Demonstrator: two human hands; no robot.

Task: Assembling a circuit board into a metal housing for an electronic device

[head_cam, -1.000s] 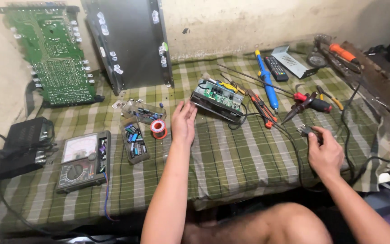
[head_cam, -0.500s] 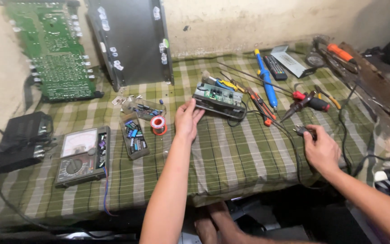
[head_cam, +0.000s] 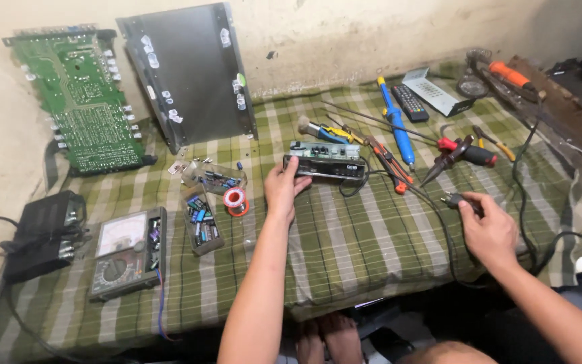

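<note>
Work surface: a bench covered with a green checked cloth (head_cam: 372, 243), set against a pale wall.

Left hand (head_cam: 283, 190): fingers curled around the left end of a small black box (head_cam: 326, 162) with its top off and a circuit board showing inside. The thumb lies along the front face, and the hand has hold of the box. The box rests on the cloth near the bench centre, front face toward the person.

Right hand (head_cam: 488, 229): fingers closed around a black plug (head_cam: 454, 200), pinched between thumb and forefinger, held just above the cloth to the right of the box. A black cable (head_cam: 439, 229) runs from the plug across the cloth; where it ends cannot be told.

Items left of the box: a red-rimmed solder spool (head_cam: 236, 200), a clear tray of small parts (head_cam: 201, 221) and a clear bag of components (head_cam: 213, 177). Further left: an analogue meter (head_cam: 128, 251) and a black adapter (head_cam: 43, 232).

Items against the wall: a green circuit board (head_cam: 85, 101) and a grey metal panel (head_cam: 186, 74), both leaning upright.

Items right of the box: a blue soldering iron (head_cam: 396, 125), a screwdriver with red handle (head_cam: 463, 149), pliers (head_cam: 389, 162), a black remote (head_cam: 409, 102) and a grey cover (head_cam: 439, 93). All lie well apart from the right hand
</note>
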